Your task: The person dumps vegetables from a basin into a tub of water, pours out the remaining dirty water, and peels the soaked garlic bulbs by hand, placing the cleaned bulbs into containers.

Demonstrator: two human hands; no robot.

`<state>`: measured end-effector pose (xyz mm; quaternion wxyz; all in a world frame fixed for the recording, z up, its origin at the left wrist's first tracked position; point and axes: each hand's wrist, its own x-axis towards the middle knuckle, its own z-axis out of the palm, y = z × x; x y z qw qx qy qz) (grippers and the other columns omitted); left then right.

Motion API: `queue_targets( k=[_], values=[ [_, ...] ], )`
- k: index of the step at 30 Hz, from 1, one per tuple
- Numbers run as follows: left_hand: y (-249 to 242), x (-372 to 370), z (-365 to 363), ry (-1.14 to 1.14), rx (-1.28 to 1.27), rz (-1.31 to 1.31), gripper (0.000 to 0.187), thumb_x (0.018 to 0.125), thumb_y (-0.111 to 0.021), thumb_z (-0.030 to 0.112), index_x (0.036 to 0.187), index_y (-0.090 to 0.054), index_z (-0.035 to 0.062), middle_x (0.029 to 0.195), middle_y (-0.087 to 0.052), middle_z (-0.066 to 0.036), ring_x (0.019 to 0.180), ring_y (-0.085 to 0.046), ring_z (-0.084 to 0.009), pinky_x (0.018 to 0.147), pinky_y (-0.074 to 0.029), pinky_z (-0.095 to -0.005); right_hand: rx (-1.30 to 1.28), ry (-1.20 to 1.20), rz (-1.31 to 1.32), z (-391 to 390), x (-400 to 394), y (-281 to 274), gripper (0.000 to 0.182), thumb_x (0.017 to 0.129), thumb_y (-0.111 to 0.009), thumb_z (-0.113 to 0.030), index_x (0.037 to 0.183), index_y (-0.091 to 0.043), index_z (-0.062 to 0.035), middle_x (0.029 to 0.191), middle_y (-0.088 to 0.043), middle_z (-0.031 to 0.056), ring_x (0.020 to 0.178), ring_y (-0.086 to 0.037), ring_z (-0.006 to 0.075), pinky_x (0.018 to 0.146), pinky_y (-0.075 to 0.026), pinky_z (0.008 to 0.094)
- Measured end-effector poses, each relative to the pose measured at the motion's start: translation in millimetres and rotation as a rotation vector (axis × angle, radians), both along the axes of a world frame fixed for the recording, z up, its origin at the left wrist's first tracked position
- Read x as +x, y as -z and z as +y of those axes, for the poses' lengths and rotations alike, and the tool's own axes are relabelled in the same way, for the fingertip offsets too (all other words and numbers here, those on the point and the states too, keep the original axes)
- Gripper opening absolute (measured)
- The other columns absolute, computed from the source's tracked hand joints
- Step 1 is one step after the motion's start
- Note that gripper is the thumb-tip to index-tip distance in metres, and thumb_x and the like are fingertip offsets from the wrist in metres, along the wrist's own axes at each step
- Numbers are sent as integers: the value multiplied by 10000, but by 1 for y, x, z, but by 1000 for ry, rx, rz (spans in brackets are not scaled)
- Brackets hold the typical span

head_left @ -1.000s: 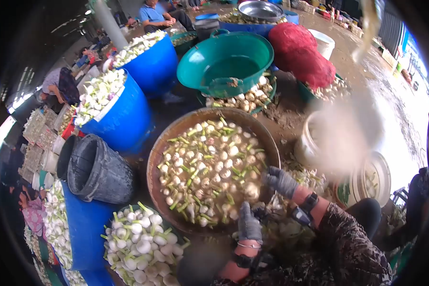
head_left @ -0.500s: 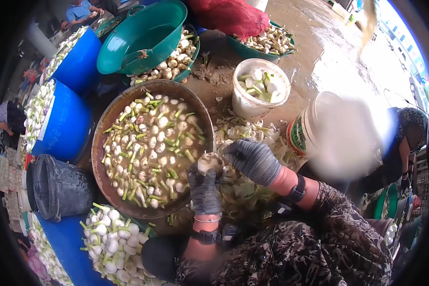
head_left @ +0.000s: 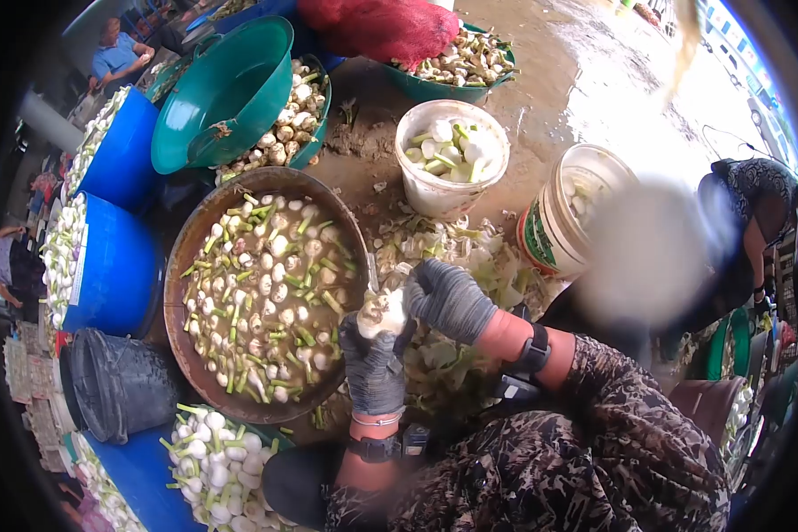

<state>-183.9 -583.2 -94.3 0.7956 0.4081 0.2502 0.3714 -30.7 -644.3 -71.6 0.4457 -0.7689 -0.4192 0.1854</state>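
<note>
My left hand (head_left: 374, 365), in a grey glove, holds a garlic bulb (head_left: 382, 314) at the right rim of a round basin (head_left: 179, 330) of murky water with many bulbs and green stems. Close by on the right, my gloved right hand (head_left: 448, 301) has its fingers curled together against the bulb's side, pinching a pale bit of its skin. Below both hands lies a heap of peeled skins (head_left: 443, 355). Beyond them stands a white bucket (head_left: 445, 197) of cleaned bulbs.
Another white bucket (head_left: 566, 213) stands at the right. Blue tubs (head_left: 115, 266), a black bucket (head_left: 129, 381) and a green basin (head_left: 230, 97) line the left. A red mesh sack (head_left: 381, 31) lies at the top. People sit at upper left and bend at right.
The view has shifted, so the buckets and basin sit further left. The bulb in my left hand now shows more white, and a strip of skin has come away toward my right hand.
</note>
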Motion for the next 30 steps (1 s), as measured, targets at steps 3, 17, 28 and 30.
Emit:
queue_targets(
  k=[3, 17, 28, 30],
  values=[
    [-14, -3, -3, 88, -259, -141, 359, 914, -636, 170, 1241, -527, 69, 1109, -624, -105, 1016, -635, -284, 917, -548, -444, -58, 187, -171, -2, 35, 40, 178, 830, -652, -210, 830, -597, -40, 751, -639, 208, 736, -625, 401, 659, -503, 468],
    [-10, -6, 0, 278, -16, 168, 593, 918, -599, 438, 1331, -460, 36, 1210, -549, -89, 1061, -566, -209, 907, -496, -363, 119, -314, -449, -28, 5, -28, 200, 783, -664, -203, 945, -653, -86, 833, -633, 99, 803, -617, 306, 758, -487, 418],
    [5, -7, 0, 330, -211, 200, 595, 917, -573, 541, 1197, -566, 16, 1105, -609, -56, 992, -571, -146, 877, -477, -314, 121, -261, -368, -28, -7, -23, 175, 812, -666, -226, 907, -645, -82, 845, -659, 103, 813, -638, 313, 728, -508, 423],
    [13, -9, 3, 405, -166, 210, 574, 911, -596, 516, 1199, -563, 21, 1110, -611, -62, 989, -580, -151, 877, -478, -319, 35, -270, -411, -28, -7, -22, 193, 794, -680, -226, 908, -641, -75, 799, -644, 121, 762, -636, 326, 692, -510, 434]
  ],
)
